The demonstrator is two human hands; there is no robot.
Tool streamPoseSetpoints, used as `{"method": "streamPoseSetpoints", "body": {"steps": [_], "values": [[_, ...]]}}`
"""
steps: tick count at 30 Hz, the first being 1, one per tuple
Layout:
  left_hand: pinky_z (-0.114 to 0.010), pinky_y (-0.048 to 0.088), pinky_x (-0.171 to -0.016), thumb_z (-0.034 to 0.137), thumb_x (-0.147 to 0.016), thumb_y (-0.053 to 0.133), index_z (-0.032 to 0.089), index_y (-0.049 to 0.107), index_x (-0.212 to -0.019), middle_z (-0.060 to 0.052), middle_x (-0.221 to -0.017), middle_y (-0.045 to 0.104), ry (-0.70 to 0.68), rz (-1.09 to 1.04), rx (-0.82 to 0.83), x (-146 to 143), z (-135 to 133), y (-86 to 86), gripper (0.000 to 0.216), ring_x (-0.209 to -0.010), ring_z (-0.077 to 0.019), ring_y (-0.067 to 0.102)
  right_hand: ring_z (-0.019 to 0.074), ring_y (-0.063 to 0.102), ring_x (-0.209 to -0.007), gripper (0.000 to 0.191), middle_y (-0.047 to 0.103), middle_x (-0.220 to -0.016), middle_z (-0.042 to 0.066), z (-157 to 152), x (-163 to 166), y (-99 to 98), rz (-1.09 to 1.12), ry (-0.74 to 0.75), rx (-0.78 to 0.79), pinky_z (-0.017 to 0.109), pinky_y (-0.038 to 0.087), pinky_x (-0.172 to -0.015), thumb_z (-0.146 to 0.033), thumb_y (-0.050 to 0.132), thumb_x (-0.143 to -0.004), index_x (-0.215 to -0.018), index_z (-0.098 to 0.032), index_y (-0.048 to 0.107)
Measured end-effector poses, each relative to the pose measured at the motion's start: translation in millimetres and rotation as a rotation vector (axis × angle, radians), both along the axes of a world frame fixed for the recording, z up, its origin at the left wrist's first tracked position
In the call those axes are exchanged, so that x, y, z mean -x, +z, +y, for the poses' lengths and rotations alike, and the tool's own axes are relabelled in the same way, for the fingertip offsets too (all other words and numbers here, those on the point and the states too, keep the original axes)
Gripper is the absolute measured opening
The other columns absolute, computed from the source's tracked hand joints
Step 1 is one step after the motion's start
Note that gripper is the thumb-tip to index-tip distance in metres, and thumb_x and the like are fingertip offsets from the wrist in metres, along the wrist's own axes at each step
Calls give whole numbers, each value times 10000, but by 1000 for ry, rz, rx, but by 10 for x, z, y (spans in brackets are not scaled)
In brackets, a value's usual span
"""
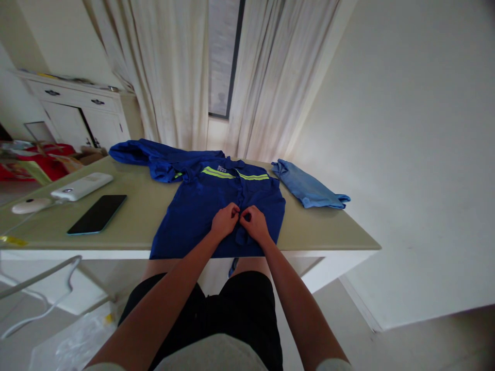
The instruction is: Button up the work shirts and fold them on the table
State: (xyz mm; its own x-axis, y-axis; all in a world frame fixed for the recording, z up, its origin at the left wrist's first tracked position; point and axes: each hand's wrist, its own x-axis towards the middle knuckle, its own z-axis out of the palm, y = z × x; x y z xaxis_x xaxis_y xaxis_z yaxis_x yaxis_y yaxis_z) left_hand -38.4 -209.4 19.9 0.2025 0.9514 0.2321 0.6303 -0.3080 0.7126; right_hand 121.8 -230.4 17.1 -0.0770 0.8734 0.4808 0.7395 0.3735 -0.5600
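Observation:
A dark blue work jacket (201,206) with a yellow-green reflective stripe across its chest lies spread face up on the table, its collar toward the window. Its lower hem reaches the table's front edge. My left hand (225,220) pinches the jacket's front near the middle opening. Close beside it, my right hand (253,222) is closed on the other side of that opening, thumb and finger curled together. Any button between the fingertips is too small to make out. One sleeve stretches off to the left in folds.
On the table's right lies a folded light blue garment (309,188). At left are a black phone (97,214), a white power strip (82,186) and a round white device (31,205) with a cable. Curtains (170,67) hang behind; a wall (417,154) stands right.

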Motion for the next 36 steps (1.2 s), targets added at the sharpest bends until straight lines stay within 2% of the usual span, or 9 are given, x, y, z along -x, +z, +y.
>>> {"method": "streamPoseSetpoints", "body": {"steps": [4,11,20,24,29,36], "values": [[-269,497,-767,205,-892,611,242,698,-1004,-3,-948,769,14,2,-18,-13,9,9,147,-861,-175,698,152,578,-746,21,651,-857,9,19,-17,-22,61,-32,-9,267,441,-716,-226,667,-813,-800,-210,667],[-270,516,-795,254,-894,640,240,757,-1042,-17,-1004,777,-90,14,-65,13,24,24,190,-886,-183,699,163,593,-721,105,674,-810,11,56,-72,-55,179,-49,39,277,464,-696,-302,645,-812,-816,-210,697],[-314,481,-924,196,-935,615,259,707,-1103,-29,-1077,743,-107,256,-120,-26,-34,7,202,-1052,-209,648,164,602,-667,113,690,-752,14,76,-105,-66,205,-49,82,279,475,-661,-303,652,-778,-767,-208,712],[-331,466,-913,212,-974,561,240,678,-1077,-64,-1059,723,-115,366,-210,-51,-120,47,158,-1051,-228,624,166,608,-659,116,690,-736,15,98,-111,-83,215,-45,96,278,478,-647,-301,651,-770,-752,-206,715],[-336,462,-863,220,-1008,489,215,638,-1048,-99,-1038,697,-65,429,-224,-89,-203,106,154,-1006,-240,622,169,611,-648,126,687,-705,10,105,-110,-89,222,-37,101,275,482,-629,-313,650,-772,-760,-208,720],[-348,476,-816,226,-1003,488,189,626,-1085,-122,-1040,670,-50,512,-305,-143,-211,78,165,-1018,-268,625,165,615,-634,158,710,-725,16,108,-108,-76,238,-30,114,278,493,-641,-322,632,-779,-770,-200,732]]}}
